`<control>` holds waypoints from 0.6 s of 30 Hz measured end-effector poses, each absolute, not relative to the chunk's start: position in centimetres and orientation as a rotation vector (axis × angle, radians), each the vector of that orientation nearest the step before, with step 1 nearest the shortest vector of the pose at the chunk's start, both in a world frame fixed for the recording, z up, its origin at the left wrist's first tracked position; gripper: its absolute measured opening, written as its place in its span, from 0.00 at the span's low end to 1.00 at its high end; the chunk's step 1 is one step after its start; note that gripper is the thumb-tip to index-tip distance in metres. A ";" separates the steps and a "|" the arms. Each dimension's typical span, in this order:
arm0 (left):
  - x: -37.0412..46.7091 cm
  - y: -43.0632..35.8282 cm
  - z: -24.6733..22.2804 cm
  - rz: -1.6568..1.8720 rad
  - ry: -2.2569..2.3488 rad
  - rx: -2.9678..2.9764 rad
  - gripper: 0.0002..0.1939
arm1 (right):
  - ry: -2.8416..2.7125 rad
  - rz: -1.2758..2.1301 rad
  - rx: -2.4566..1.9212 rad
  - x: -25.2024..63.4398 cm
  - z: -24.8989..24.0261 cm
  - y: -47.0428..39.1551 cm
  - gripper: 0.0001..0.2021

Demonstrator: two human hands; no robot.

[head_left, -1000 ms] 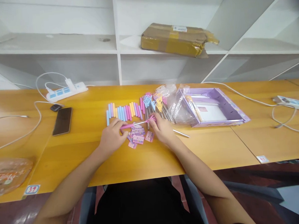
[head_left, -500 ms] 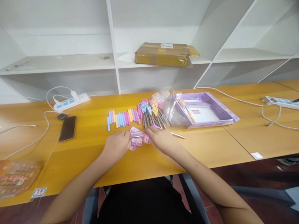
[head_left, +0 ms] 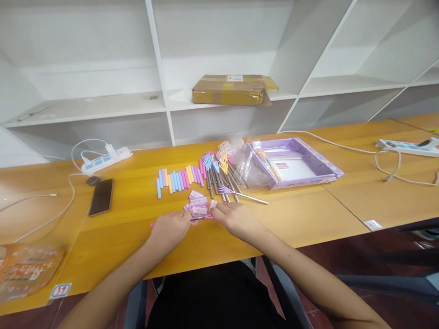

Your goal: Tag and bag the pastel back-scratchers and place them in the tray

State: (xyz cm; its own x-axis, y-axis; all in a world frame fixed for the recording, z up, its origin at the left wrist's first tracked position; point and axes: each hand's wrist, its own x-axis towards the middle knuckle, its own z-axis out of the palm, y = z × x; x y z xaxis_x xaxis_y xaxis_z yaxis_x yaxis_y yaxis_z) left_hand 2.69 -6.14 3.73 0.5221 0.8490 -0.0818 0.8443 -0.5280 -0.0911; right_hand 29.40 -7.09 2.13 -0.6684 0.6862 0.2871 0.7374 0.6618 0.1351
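Observation:
In front of me, my left hand (head_left: 171,228) is closed around a back scratcher (head_left: 198,218) with a thin metal rod and pink ends. At its other pink end my right hand (head_left: 235,217) pinches, a small pink card (head_left: 213,204) at its fingertips. Just beyond the hands lies a loose pile of pink and purple printed cards (head_left: 198,202). A row of coloured tube grips (head_left: 179,180) sits farther back on the left. To its right is a heap of back scratchers (head_left: 220,172) with hand-shaped heads; one purple-headed back scratcher (head_left: 248,198) points right.
Clear plastic bags (head_left: 245,163) lie against a purple open box (head_left: 311,162) holding several scratchers. A phone (head_left: 101,196) and power strips (head_left: 107,160) rest on the table (head_left: 281,225). An orange printed bag (head_left: 26,270) is at left, a taped carton (head_left: 230,91) on the shelf.
Both hands have come nearer to me, with the pink-ended back scratcher and a card. The card pile and the purple-headed back scratcher are more exposed. The camera view has shifted slightly.

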 end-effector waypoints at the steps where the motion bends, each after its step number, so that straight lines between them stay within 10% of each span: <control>1: 1.8 -5.9 3.9 0.194 -1.516 -2.676 0.12 | -2.636 -0.376 -1.170 30.5 2.1 -6.9 0.11; 9: -13.8 -4.9 5.0 0.074 -1.529 -2.460 0.18 | -2.257 -0.585 -1.423 49.7 0.6 -6.4 0.18; 18: -15.6 -7.8 1.7 -0.161 -1.621 -2.616 0.22 | -2.108 -0.052 -1.899 52.5 -2.2 -10.0 0.19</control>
